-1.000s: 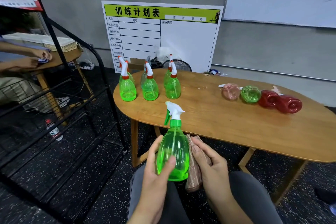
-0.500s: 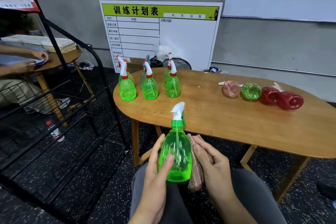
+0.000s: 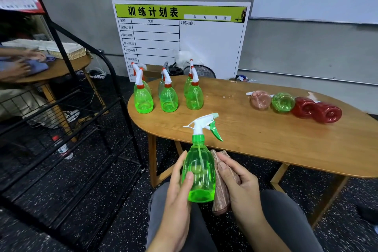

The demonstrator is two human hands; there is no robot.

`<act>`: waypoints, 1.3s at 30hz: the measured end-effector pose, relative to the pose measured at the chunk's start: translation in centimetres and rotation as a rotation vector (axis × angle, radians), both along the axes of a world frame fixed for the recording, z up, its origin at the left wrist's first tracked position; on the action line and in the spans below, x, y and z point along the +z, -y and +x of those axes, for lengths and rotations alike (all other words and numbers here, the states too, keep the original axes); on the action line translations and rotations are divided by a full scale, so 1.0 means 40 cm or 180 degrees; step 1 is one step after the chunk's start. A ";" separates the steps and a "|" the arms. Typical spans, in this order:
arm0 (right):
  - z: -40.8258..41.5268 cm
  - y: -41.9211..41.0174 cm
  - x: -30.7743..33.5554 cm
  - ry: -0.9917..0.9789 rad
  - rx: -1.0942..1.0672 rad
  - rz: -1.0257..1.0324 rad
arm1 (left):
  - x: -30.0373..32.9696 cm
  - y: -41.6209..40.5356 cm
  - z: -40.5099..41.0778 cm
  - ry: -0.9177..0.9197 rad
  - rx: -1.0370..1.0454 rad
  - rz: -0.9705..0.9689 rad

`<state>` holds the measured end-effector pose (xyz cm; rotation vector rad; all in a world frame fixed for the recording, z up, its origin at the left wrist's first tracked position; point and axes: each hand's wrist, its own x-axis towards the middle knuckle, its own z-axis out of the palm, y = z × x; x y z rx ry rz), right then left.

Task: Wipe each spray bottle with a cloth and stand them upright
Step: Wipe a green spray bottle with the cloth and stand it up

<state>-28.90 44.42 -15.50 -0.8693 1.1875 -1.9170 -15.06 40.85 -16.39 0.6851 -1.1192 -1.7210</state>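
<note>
Now | left hand (image 3: 177, 188) grips bottle (image 3: 199, 172) | right hand (image 3: 238, 185) holds cloth (image 3: 219, 194) (upright: six; lying: four)

Even, soft indoor light from above; no hard shadows. Wooden table (image 3: 266, 139) top is evenly lit, with a dull sheen, and throws a diffuse shadow on the floor beneath it. Left of the table, the black rack (image 3: 86, 120) area sits dimmer. Green bottles glow translucent. Wide-angle bending toward the edges; far-left figure smeared with motion blur. Centre sharp.
</note>
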 end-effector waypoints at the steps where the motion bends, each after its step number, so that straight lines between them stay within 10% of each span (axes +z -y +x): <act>1: 0.000 -0.001 0.001 -0.0035 -0.0013 0.0004 | 0.003 -0.001 0.001 0.0007 -0.0041 0.0008; 8: 0.003 -0.008 -0.002 -0.0428 0.0062 -0.0038 | -0.007 -0.001 0.000 0.0457 0.0117 -0.0316; 21: -0.104 0.119 0.169 -0.4402 -0.0488 0.0060 | -0.004 -0.007 0.005 0.0549 0.0244 -0.0491; 34: -0.102 0.143 0.197 -0.3967 -0.0753 0.0200 | 0.002 -0.010 0.012 0.0527 0.0240 -0.0427; 39: -0.076 0.131 0.194 -0.3664 0.0293 0.0071 | 0.002 -0.007 0.012 0.0528 0.0282 -0.0421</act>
